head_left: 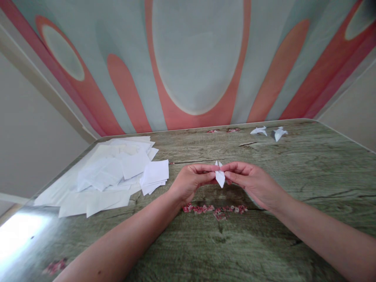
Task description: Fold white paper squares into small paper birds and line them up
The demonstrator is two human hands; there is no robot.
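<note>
A small folded piece of white paper (220, 178) is held up over the middle of the table, narrow and pointed at its lower end, with two thin tips at the top. My left hand (192, 179) pinches its left edge between thumb and fingers. From the other side, my right hand (253, 181) pinches the right edge the same way. The fingertips of both hands nearly meet across the paper and hide part of its middle.
Loose white sheets (102, 168) lie in a spread pile on the left, beside a small stack of square papers (155, 175). Two folded paper figures (259, 131) stand at the back right. The wood-patterned table (317, 168) ends at a painted wall (199, 113).
</note>
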